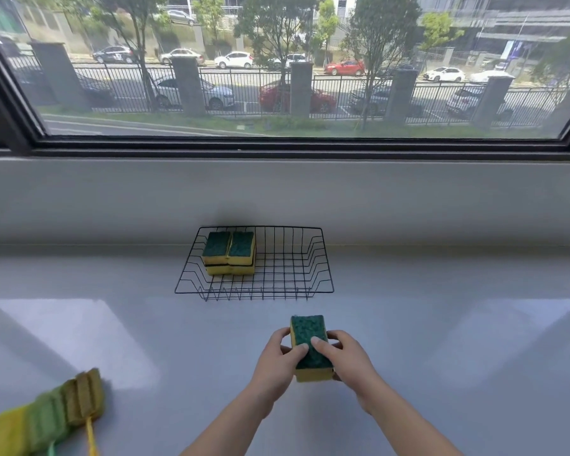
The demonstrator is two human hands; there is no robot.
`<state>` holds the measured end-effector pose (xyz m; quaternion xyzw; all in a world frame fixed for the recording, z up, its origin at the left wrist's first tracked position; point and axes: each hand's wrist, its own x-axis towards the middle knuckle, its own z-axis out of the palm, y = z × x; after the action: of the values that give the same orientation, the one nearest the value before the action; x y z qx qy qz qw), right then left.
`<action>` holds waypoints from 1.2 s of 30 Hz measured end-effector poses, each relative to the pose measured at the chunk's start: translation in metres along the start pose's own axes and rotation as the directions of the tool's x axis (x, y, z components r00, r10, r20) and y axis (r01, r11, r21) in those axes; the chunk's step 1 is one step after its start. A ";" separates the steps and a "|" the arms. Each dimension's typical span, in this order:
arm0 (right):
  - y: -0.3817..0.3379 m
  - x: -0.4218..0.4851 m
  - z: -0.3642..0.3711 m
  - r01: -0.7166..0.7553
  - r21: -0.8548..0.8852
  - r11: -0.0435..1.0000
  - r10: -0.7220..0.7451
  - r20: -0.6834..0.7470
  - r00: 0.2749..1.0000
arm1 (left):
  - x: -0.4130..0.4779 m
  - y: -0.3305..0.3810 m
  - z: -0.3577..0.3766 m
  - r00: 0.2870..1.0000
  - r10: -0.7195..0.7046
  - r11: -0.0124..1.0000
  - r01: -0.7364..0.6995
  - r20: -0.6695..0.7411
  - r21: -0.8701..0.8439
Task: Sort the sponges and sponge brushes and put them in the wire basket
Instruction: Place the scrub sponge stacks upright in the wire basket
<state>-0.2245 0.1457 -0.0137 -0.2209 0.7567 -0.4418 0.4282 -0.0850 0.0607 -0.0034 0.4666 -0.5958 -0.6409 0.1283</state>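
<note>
Left hand (pixel 277 362) and right hand (pixel 351 360) grip one sponge (pixel 310 345) before the wire basket (pixel 287 262) | stacked sponges (pixel 229 253) sit in its left rear | sponge brushes (pixel 46 419) blurred, cut off bottom-left

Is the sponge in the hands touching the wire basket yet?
Apart. The head view shows bare counter between the held sponge and the wire basket front rim. The left hand and right hand hold it.

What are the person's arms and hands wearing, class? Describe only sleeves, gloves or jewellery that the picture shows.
The left hand and right hand are bare: no gloves, rings, watch or bracelet show. Both arms are uncovered down to the picture's lower edge, so no sleeve is in view.
</note>
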 end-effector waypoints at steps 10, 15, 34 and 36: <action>-0.033 0.017 0.046 0.034 0.000 0.999 -0.034 0.013 0.999 | 0.016 0.009 -0.053 0.999 0.030 0.999 -0.031 -0.035 -0.026; -0.053 0.029 0.060 0.068 0.023 0.997 -0.068 -0.010 0.998 | 0.032 0.021 -0.069 0.995 0.087 0.994 -0.091 -0.056 -0.063; -0.138 0.161 0.058 0.104 0.183 0.978 -0.091 -0.077 0.993 | 0.162 0.093 -0.090 0.967 0.169 0.979 -0.187 -0.189 -0.083; -0.140 0.177 0.062 0.100 0.190 0.977 -0.078 -0.117 0.990 | 0.176 0.094 -0.091 0.968 0.161 0.981 -0.178 -0.194 -0.073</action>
<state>-0.2734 -0.0815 0.0114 -0.1870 0.7211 -0.5443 0.3858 -0.1470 -0.1491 0.0149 0.4659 -0.5896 -0.6068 0.2591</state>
